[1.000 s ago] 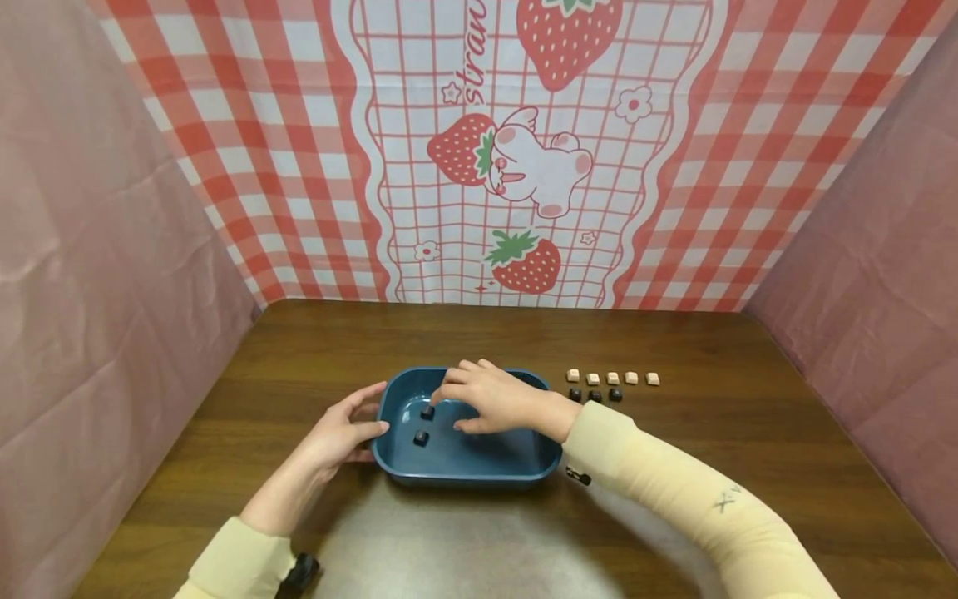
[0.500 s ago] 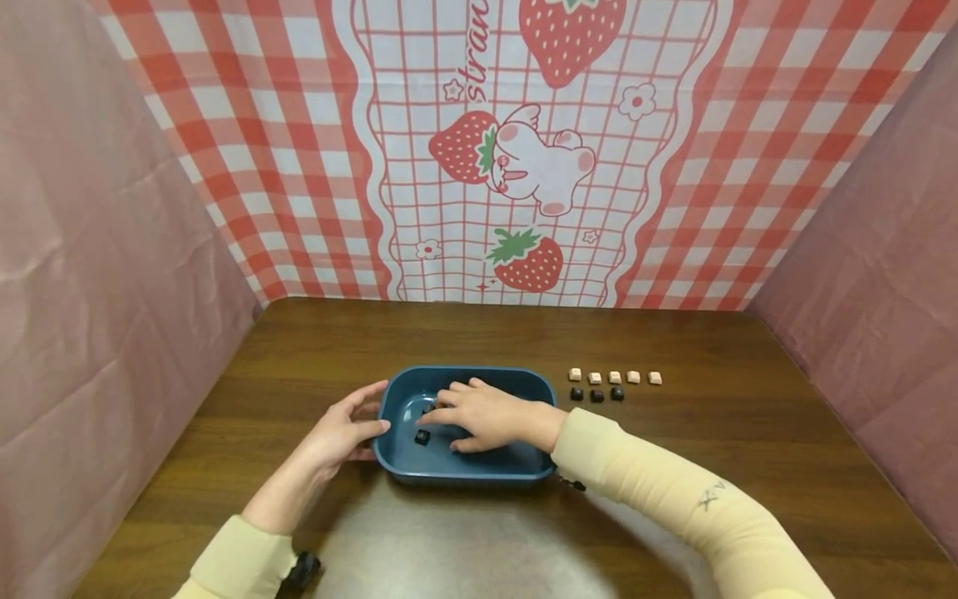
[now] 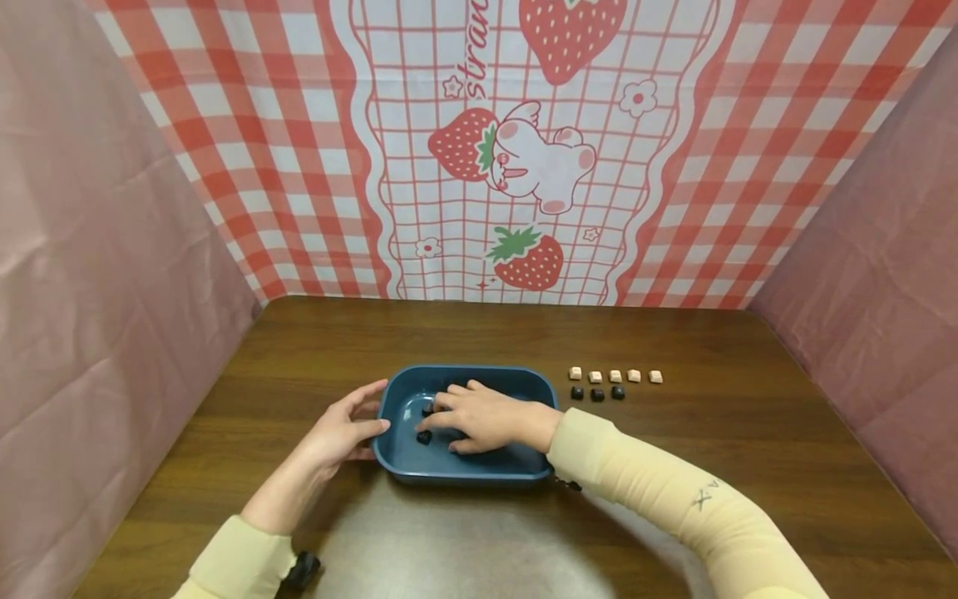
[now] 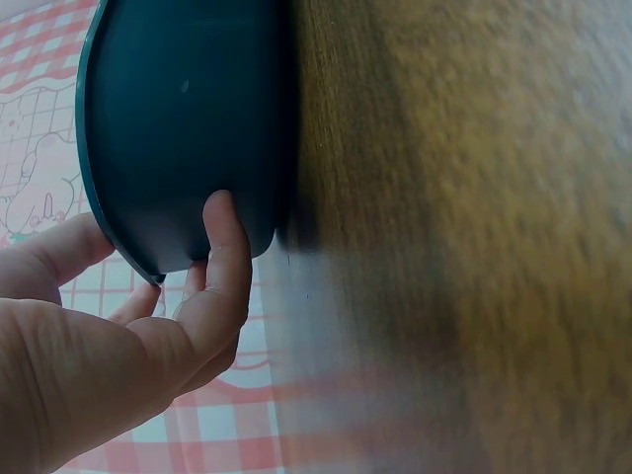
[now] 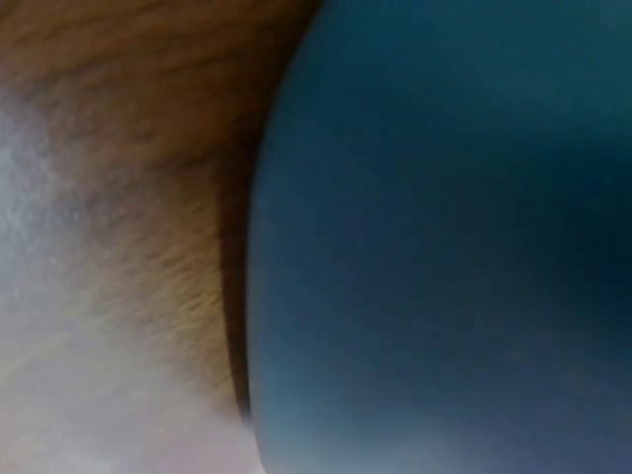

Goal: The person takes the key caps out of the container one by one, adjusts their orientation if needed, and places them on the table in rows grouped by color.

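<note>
A blue rectangular plastic tub (image 3: pixel 467 477) stands on the table. At its left end my left hand (image 3: pixel 337 433) grips it, thumb at the rim; in the left wrist view, fingertips lie along the outer wall. My right hand (image 3: pixel 482 418) reaches down inside the tub with fingers spread. Its index fingertip is right at a black keycap (image 3: pixel 424 438), the thumb apart from it. Another black keycap (image 3: pixel 427 409) sits farther back, partly hidden by the fingers. Only the tub's blurred blue wall (image 5: pixel 415 247) and some table fill the right wrist view.
Right of the tub, a row of several cream keycaps (image 3: pixel 615 376) lies on the wooden table (image 3: pixel 718 466). In front of that row are three black keycaps (image 3: pixel 597 395). A checked strawberry cloth (image 3: pixel 299 166) hangs behind, with pink cloth (image 3: pixel 868 216) at both sides.
My right hand has shifted slightly left and toward me inside the tub, its index finger coming down at the nearer black keycap, which is now tilted. The left hand keeps its place.
</note>
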Tool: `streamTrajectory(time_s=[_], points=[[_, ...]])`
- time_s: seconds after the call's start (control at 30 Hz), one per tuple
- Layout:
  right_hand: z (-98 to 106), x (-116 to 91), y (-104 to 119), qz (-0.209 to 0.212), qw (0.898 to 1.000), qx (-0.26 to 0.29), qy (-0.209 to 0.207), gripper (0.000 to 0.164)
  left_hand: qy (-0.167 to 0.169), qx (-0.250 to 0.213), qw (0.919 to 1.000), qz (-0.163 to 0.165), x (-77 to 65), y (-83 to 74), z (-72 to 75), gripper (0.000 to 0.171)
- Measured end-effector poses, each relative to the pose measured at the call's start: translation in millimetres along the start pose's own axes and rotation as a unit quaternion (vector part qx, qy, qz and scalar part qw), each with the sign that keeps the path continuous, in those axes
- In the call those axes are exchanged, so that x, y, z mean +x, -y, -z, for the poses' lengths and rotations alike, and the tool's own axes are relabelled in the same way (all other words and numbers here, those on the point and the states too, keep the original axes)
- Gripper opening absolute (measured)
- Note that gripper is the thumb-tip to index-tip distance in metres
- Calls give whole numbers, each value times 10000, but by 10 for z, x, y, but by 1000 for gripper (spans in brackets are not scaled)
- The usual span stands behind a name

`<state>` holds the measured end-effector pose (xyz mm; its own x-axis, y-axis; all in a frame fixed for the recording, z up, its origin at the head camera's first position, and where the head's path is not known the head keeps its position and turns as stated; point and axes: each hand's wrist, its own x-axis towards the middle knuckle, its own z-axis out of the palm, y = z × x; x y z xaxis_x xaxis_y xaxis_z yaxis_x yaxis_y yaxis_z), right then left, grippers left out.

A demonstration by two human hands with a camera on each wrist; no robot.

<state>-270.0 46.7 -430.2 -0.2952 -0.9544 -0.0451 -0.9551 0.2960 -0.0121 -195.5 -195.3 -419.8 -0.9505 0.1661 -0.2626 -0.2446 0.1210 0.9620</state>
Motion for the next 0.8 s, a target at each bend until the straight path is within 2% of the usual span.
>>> streamTrajectory(time_s=[0.33, 0.63, 0.8], points=[[28, -25, 1, -137, 9997, 143, -152, 24, -102, -77, 9999, -23, 14, 10, -4, 60], [-5, -23, 9, -97, 9996, 173, -187, 34, -104, -87, 9999, -44, 13, 12, -5, 60], [-35, -20, 6, -30, 9996, 100, -254, 26, -103, -83, 9999, -32, 16, 10, -7, 60]])
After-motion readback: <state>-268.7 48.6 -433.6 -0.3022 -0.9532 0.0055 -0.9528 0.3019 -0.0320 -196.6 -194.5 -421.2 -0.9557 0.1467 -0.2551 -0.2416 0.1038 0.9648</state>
